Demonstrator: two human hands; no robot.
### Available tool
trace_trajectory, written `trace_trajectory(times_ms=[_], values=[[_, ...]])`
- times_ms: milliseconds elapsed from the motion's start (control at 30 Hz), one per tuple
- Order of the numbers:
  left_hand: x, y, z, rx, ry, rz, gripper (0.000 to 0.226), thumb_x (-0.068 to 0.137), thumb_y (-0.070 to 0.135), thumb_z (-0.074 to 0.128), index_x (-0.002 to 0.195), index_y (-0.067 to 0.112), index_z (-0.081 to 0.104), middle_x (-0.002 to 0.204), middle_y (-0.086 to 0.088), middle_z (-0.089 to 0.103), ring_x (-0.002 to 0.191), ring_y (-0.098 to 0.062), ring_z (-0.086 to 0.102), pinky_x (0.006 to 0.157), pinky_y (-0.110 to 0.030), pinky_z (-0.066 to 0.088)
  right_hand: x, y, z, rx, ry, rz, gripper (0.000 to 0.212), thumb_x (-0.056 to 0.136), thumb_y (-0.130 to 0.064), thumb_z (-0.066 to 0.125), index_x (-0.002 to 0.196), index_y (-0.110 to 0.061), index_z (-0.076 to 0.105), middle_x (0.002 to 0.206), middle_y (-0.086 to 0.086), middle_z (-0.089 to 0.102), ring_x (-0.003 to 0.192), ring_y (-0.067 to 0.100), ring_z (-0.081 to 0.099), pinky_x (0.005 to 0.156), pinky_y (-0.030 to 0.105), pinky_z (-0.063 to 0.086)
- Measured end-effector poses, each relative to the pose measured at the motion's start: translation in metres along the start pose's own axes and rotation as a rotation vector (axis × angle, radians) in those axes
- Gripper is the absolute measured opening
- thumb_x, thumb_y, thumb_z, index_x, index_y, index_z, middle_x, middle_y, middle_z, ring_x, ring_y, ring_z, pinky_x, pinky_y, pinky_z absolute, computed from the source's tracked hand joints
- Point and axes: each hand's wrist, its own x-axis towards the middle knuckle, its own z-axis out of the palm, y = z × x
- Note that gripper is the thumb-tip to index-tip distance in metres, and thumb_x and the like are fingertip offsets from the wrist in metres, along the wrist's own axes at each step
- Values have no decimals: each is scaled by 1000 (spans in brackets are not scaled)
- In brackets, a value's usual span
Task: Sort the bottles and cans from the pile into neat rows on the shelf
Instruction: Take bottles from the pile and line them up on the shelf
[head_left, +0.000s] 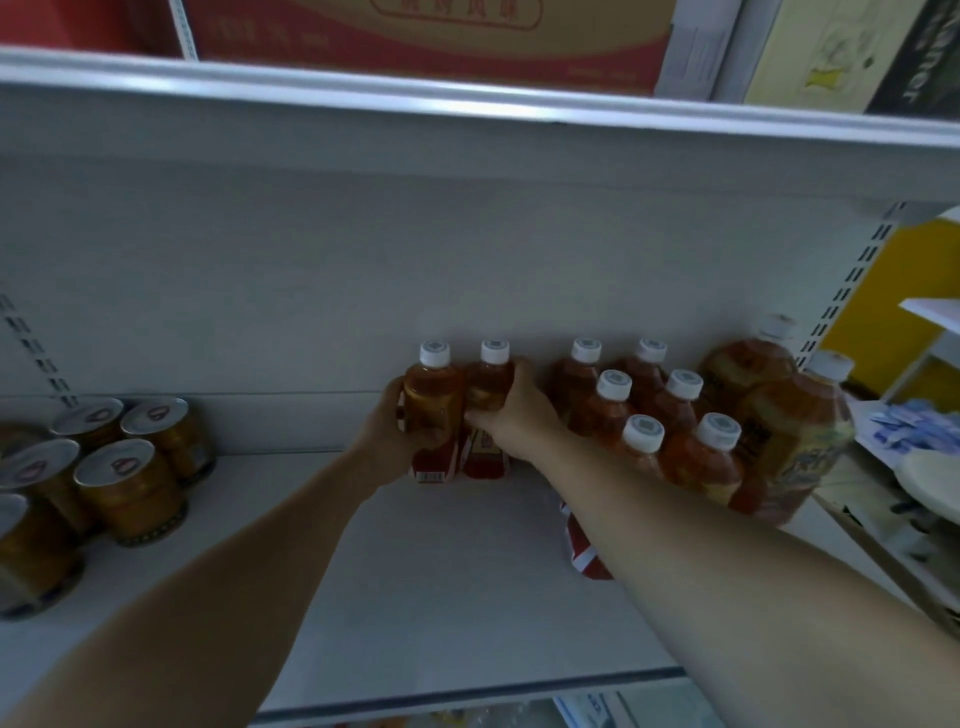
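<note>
- Left hand (384, 434) is clasping the left bottle (434, 397), centre frame, on the shelf (415, 571).
- Right hand (519, 415) is clasping the right bottle (488, 387) alongside.
- Six small bottles (675, 410) and two large bottles (795, 431) are standing at right; at least five cans (130, 488) at lower left.

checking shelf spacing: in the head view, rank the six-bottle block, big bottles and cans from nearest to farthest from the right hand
1. six-bottle block, just right of the right hand
2. big bottles, at the far right
3. cans, at the far left
</note>
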Motion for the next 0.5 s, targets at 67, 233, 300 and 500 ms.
trace_trajectory(times_ms=[67, 233, 300, 500], values=[[2, -3, -2, -17, -8, -10, 81, 74, -15, 69, 136, 22, 33, 98, -3, 54, 86, -18, 58, 57, -22, 55, -3, 3, 5, 33, 38, -21, 64, 82, -25, 73, 133, -20, 35, 126, 3, 57, 116, 24, 55, 90, 31, 42], [-7, -6, -13, 74, -21, 15, 82, 76, -6, 71, 142, 20, 29, 104, -6, 53, 93, -21, 57, 67, -24, 55, -11, 5, 13, 20, 61, -54, 57, 81, -28, 73, 127, -18, 41, 120, 2, 58, 110, 22, 57, 84, 29, 41], [-15, -8, -18, 87, -27, 6, 87, 72, 2, 78, 141, 25, 31, 113, -9, 54, 103, -27, 58, 85, -39, 53, -18, 5, 16, 17, 77, -80, 56, 79, -30, 74, 124, -20, 43, 115, 0, 60, 106, 20, 59, 82, 28, 43], [-55, -23, -25, 87, -8, -28, 71, 52, 31, 82, 116, 33, 52, 106, 11, 62, 99, -20, 65, 86, -43, 54, -64, 13, 20, 17, 102, -130, 56, 73, -41, 73, 121, -34, 44, 111, -12, 60, 105, 11, 59, 90, 36, 49]])
